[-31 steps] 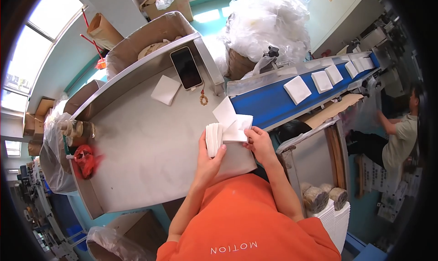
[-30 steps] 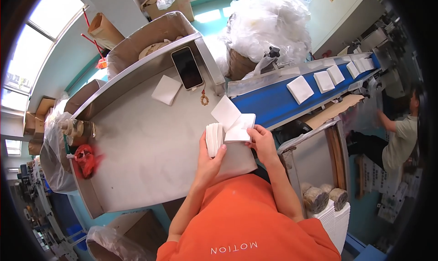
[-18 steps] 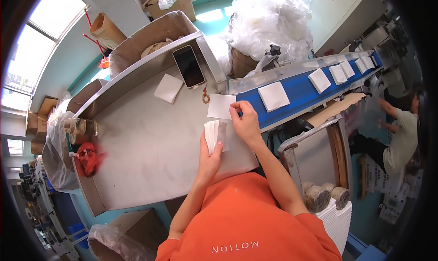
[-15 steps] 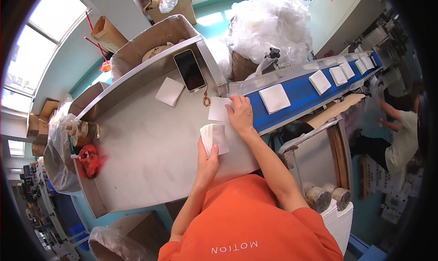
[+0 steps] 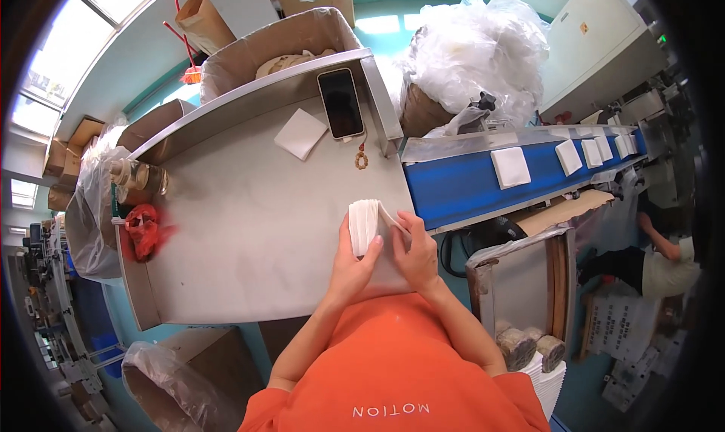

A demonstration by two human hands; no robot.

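My left hand [image 5: 352, 270] is closed around a small stack of folded white napkins [image 5: 364, 226], held upright on edge over the near right part of the metal tray table [image 5: 242, 258]. At the stack's right side my right hand [image 5: 416, 257] pinches a single napkin [image 5: 390, 219], which leans against the others. A loose napkin [image 5: 300, 134] lies flat farther back on the table. Beside it rest a phone [image 5: 340, 104] and its beaded charm [image 5: 361, 157].
A blue conveyor belt [image 5: 453, 183] meets the table's right end and carries several napkins [image 5: 511, 168]. A red plastic bag [image 5: 143, 226] sits at the table's left edge. Behind stands a lined carton [image 5: 249, 58]. At far right a person [image 5: 668, 270] is partly visible.
My right hand has come back from the belt's end to the stack, bringing the napkin it was touching. The napkins on the belt have shifted away to the right. The view has shifted slightly.
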